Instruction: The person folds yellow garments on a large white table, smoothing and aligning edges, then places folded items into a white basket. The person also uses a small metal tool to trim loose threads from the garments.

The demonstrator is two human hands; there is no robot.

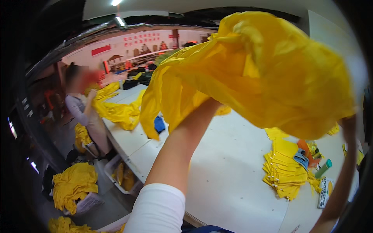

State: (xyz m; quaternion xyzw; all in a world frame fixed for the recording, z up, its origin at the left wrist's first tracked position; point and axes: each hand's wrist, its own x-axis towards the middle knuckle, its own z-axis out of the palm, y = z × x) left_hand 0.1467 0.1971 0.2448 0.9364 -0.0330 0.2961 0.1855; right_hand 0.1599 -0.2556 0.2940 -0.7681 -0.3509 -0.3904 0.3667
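A large, thin yellow cloth (287, 73) billows in the air above the table, lifted by both my arms. From the lower edge my left forearm (178, 143), in a white sleeve, reaches up into its folds; the cloth hides that hand and its fingers. At the far right, my right hand (349, 123) is closed on the cloth's lower corner, partly blurred. Below, on the right of the white table (229, 182), lies a fanned stack of folded yellow cloth pieces (285, 167).
Beside the stack are an orange piece (307, 153), a blue denim scrap (301, 159), a green cylinder (323, 168) and a printed card (325, 190). Across the table at left, another person (87, 112) handles yellow cloth. Yellow heaps (75, 184) and a white bin (122, 178) stand below the left edge.
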